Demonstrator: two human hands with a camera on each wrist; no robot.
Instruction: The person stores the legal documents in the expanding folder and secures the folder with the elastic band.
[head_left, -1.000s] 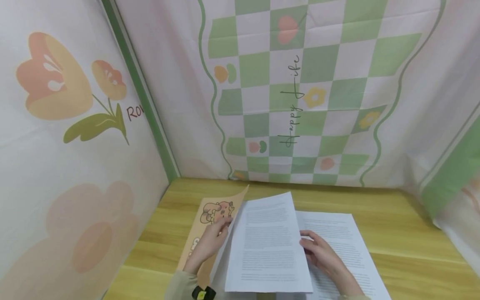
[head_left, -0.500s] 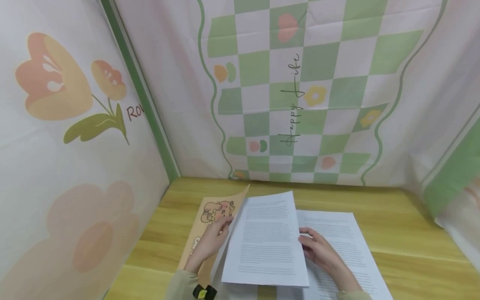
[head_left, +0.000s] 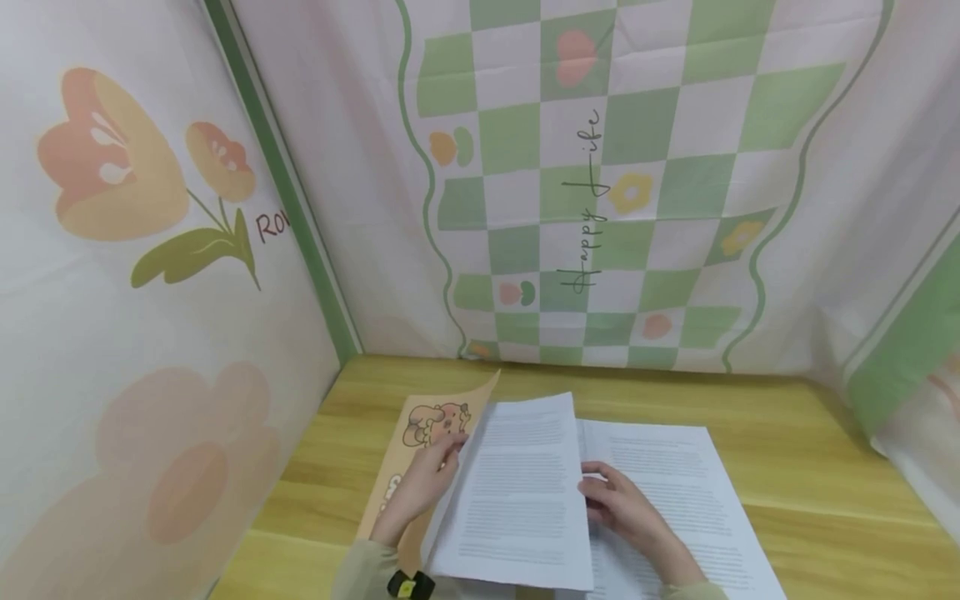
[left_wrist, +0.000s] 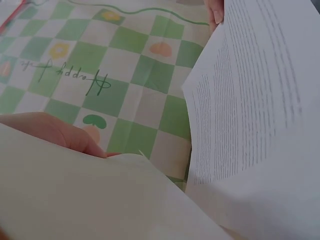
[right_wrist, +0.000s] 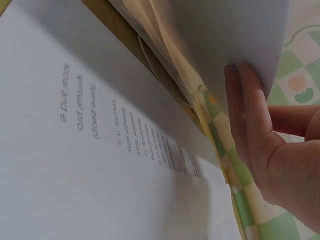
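At the far left a flower-printed cloth (head_left: 112, 158) hung down to the bench (head_left: 285, 533), and a strip of wood showed between it and a tan folder cover (head_left: 411, 432) with a cartoon on it. The cover stood open and tilted, its far corner curling up near the bench's back edge. The person's left hand (head_left: 423, 485), a black-and-yellow band (head_left: 410, 585) at its wrist, pinched the cover's free edge, fingers on the outer side.

Next came the upper printed sheet (head_left: 517, 492), between the two hands, its left edge alongside the cover's pale inner face; I couldn't tell whether they touched. The right hand (head_left: 626, 510), well apart from the left, pinched the sheet's right edge, two fingers against the underside, and held that side up with a gap beneath it.

Farther right lay the lower printed sheet (head_left: 678, 483), the upper one overlapping its left part and the right forearm crossing over it. Its near edge ran out of sight. Past its right edge a broad band of wood stretched toward the side cloth (head_left: 911, 358); behind everything, a checkered cloth (head_left: 570, 200) rose at the back edge.
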